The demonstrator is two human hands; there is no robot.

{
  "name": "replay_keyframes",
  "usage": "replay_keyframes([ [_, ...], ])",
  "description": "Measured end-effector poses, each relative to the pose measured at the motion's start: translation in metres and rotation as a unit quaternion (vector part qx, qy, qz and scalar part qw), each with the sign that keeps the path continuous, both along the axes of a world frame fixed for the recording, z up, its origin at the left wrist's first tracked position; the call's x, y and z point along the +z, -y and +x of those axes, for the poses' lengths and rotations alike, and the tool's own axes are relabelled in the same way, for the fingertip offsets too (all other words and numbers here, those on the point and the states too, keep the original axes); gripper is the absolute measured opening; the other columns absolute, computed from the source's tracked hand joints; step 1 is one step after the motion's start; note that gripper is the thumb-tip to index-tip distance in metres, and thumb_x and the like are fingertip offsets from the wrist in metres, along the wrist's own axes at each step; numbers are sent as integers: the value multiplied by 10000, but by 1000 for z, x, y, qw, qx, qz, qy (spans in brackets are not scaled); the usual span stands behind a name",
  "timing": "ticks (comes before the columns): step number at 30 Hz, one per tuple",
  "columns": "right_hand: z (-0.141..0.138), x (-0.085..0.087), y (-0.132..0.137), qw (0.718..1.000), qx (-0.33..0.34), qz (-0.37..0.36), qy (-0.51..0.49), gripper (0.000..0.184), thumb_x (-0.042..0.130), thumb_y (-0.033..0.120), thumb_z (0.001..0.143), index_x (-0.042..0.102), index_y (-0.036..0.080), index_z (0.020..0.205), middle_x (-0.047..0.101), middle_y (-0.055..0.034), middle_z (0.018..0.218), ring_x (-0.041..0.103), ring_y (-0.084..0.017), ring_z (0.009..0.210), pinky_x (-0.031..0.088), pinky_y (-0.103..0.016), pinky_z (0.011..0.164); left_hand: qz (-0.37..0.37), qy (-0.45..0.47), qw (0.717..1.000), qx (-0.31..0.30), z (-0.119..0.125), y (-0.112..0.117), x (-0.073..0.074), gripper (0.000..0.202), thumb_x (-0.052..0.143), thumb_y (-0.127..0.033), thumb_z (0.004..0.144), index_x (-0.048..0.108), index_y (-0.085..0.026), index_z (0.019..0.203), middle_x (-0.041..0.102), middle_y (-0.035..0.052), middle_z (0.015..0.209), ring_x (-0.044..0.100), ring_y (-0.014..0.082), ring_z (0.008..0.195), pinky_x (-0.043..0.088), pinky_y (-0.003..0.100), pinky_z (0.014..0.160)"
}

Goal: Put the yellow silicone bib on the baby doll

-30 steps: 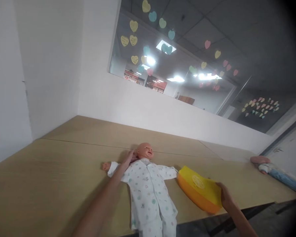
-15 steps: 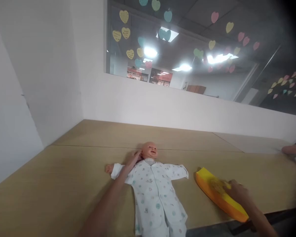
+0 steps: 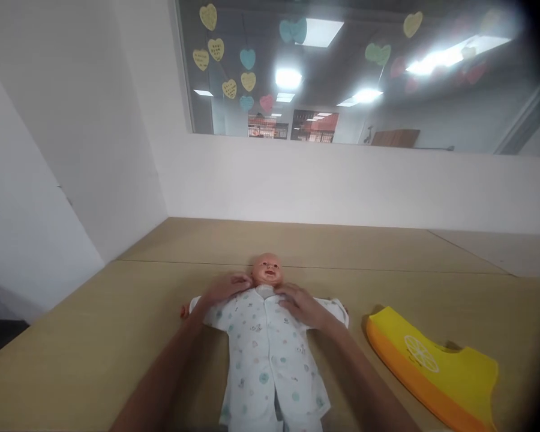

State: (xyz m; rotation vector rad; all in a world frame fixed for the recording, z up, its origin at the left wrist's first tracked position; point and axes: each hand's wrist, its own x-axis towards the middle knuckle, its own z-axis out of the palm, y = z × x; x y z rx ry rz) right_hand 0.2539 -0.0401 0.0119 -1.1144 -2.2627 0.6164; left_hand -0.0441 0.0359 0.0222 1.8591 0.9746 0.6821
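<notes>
A baby doll (image 3: 267, 267) lies on its back on the table, head toward the wall. It wears white pyjamas (image 3: 256, 360) with a small coloured print and a front opening. At the doll's neck, beside the collar, my left hand (image 3: 225, 287) rests with fingers stretched out. My right hand (image 3: 302, 305) lies on the other side of the collar and upper chest, its fingers apart. To the right, a yellow bib (image 3: 454, 375) with an orange pocket edge and a white citrus-slice print lies on the table, touched by neither hand.
The wood-coloured table (image 3: 117, 336) meets a white wall (image 3: 342, 186) at the back and another wall (image 3: 72, 120) at the left. A window (image 3: 261, 36) with heart-shaped paper notes is above. Seams between table panels run across the surface.
My right hand has let go of the yellow bib and moved left to the doll's collar. The bib now lies spread with its print showing. My left hand stays by the doll's neck.
</notes>
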Motion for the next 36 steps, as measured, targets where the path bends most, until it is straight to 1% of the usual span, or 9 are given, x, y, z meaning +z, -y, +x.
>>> replay_keyframes([
  [3,1,-7,-12,999,25,-14,-30,273,506,390,999,614,268,1218,543,-29,1259,497,-159,1222,399,-317,1083,-9,-5,998,-59,1,1,-1,409,771,-455,744,726,-194,1057,673,107,1175,619,257,1079,481,345,925],
  [5,2,-8,-16,998,31,-26,-50,230,535,389,987,633,263,1152,543,-31,1214,504,-159,1187,407,-314,1055,-7,-15,996,-84,4,-1,-4,388,777,-417,741,724,-197,1055,650,102,1210,611,235,1081,474,331,923],
  [11,-4,-14,-21,994,23,-6,-111,130,616,323,936,616,203,986,503,-53,1133,494,-147,1124,419,-297,1009,53,-53,994,-78,12,0,-6,179,702,-325,807,665,-153,843,644,52,957,581,157,865,442,272,791],
  [14,-8,-20,-21,990,-20,16,-140,140,644,327,911,620,194,945,470,-72,1231,412,-167,1285,370,-320,1107,99,-56,991,-67,18,4,-6,142,640,-289,854,622,-154,814,627,44,935,571,160,894,432,278,826],
  [17,-11,-23,-20,986,-48,13,-158,148,640,331,903,610,187,912,398,-65,1414,228,-171,1473,291,-330,1198,147,-78,985,-45,24,8,-8,131,583,-275,893,581,-160,830,607,31,891,550,147,835,422,275,790],
  [21,-14,-26,-21,984,-65,-14,-166,188,580,368,926,570,181,909,360,-65,1505,109,-156,1534,314,-339,1190,216,-87,972,-34,29,12,-11,139,491,-279,959,544,-175,884,592,29,926,543,147,859,419,278,805],
  [24,-17,-30,-25,982,-97,-4,-164,153,579,341,915,570,189,917,421,-58,1471,162,-160,1524,316,-368,1185,235,-87,968,-16,29,13,-12,161,448,-288,988,526,-184,893,598,26,928,548,148,877,423,283,835],
  [28,-22,-33,-30,972,-138,8,-189,101,623,294,869,605,195,882,447,-29,1440,310,-170,1460,326,-369,1177,221,-94,970,38,30,11,-20,160,491,-316,976,567,-195,903,642,20,935,579,147,844,440,275,792],
  [36,-28,-37,-34,956,-195,-10,-220,147,689,304,808,625,171,810,529,-53,1305,494,-195,1286,374,-374,1127,258,-116,949,140,38,11,-28,209,556,-380,932,613,-190,867,675,26,835,601,161,773,454,281,724],
])
